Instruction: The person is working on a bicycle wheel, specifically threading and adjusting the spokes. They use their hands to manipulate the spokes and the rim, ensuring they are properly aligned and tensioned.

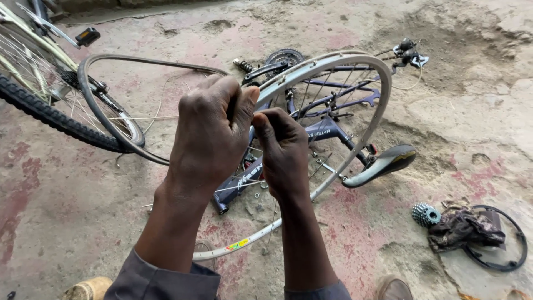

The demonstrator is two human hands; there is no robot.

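Both hands grip a silver wheel rim (333,61) held upright above a purple bicycle frame (327,130) (lying on the concrete floor (66,205)), left hand (214,130) fingers curled around it, right hand (284,150) fingers pinching at its edge.

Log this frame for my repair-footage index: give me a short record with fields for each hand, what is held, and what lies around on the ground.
left hand: closed around the top of the silver wheel rim
right hand: fingers pinched at the rim beside the left hand
behind rim: purple bicycle frame lying on the ground, black saddle
left side: loose black tyre, another bicycle wheel
right side: gear cassette, dark rag
ground: stained concrete floor
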